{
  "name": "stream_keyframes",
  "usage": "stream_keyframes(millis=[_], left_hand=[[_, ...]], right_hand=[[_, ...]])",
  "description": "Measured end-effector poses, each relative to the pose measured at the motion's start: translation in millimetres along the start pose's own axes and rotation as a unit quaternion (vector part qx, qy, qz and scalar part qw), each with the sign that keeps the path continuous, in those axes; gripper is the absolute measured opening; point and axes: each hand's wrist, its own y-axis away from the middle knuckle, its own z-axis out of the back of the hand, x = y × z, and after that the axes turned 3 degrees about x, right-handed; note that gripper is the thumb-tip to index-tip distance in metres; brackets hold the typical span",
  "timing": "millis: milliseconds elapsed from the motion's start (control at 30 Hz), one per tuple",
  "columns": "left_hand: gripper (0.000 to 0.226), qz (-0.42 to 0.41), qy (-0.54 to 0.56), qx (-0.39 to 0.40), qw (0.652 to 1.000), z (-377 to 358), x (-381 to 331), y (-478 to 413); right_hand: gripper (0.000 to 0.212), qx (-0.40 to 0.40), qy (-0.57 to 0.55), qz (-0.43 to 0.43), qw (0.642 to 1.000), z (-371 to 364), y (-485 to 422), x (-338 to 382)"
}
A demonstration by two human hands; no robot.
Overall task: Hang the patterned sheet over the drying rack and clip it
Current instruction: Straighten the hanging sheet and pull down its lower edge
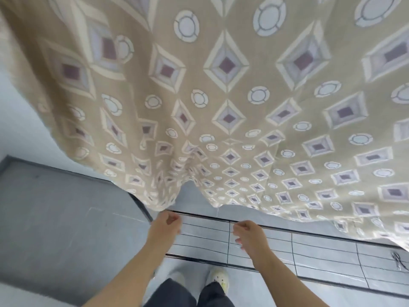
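Observation:
The patterned sheet (228, 89), beige with diamonds and circles, hangs down from above and fills most of the view. Whatever carries it is hidden beyond the top edge. Its lower hem is bunched into folds near the middle (188, 173). My left hand (166, 224) sits just under the hem's lowest point, fingers loosely curled, with no cloth visibly held. To its right and apart from the sheet, my right hand (247, 235) is also loosely curled and holds nothing. No clip shows in either hand.
A grid of thin dark lines between two dark rails (287, 247) runs across the grey floor under my hands. A small dark object (398, 260) lies at its right end. A darker grey slab (55, 218) lies to the left. My shoes (219, 280) are below.

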Motion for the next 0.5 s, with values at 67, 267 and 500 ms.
stream_keyframes(millis=[67, 267, 500], left_hand=[[0.006, 0.027, -0.008, 0.045, 0.999, -11.5, -2.0, -9.7], [0.017, 0.128, 0.036, 0.085, 0.987, -41.6, -11.0, -52.3], [0.026, 0.220, 0.146, 0.043, 0.963, -85.1, -12.6, -80.3]], right_hand=[[0.014, -0.001, -0.063, -0.033, 0.997, 3.3, -9.4, -1.9], [0.010, 0.002, -0.296, -0.132, 0.946, 13.9, -31.3, 0.8], [0.010, -0.026, -0.385, -0.196, 0.902, 45.8, -63.9, -23.9]])
